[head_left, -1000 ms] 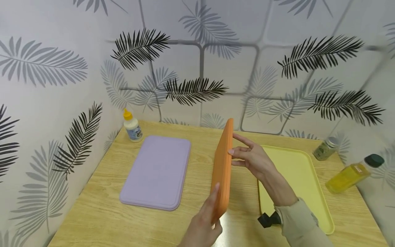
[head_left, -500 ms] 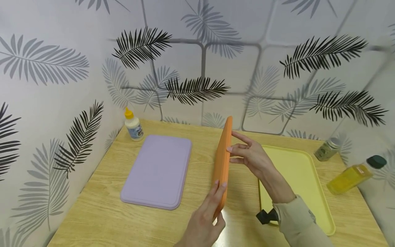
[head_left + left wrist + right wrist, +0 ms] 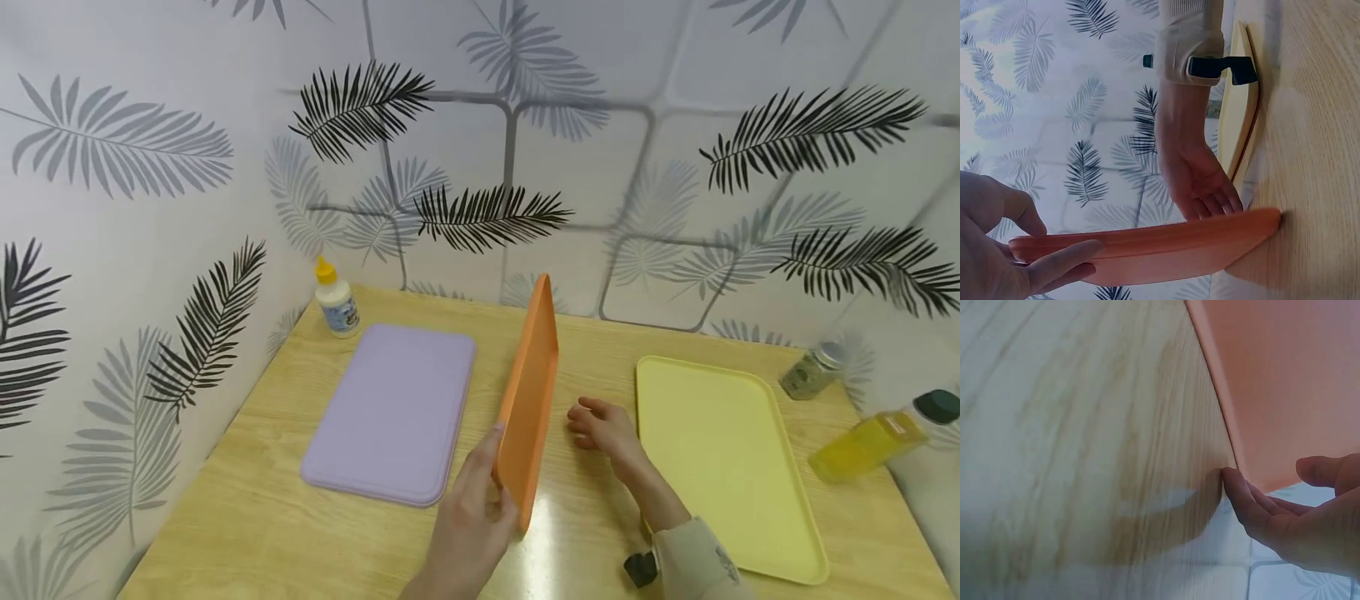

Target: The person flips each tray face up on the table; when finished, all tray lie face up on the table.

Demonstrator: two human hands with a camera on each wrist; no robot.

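Note:
An orange tray (image 3: 536, 400) stands on its long edge, upright and slightly tilted, in the middle of the wooden table. My left hand (image 3: 467, 517) grips its near end, thumb and fingers on opposite faces, as the left wrist view also shows. In the head view the tray's hollow, rimmed side faces right. My right hand (image 3: 606, 429) is low over the wood on that side, its fingers loosely bent and holding nothing. The right wrist view has the fingertips (image 3: 1230, 477) close by the tray's lower rim, near the tabletop.
A lavender tray (image 3: 393, 408) lies to the left, its flat underside up. On the right lies a yellow tray (image 3: 727, 467), hollow side up. A glue bottle (image 3: 337, 304) stands back left; a small jar (image 3: 810, 375) and a bottle of yellow liquid (image 3: 870, 446) stand at right.
The right hand has let go of the orange tray's far part and dropped toward the table. The tray has turned, so its hollow side now shows. The left hand keeps its grip.

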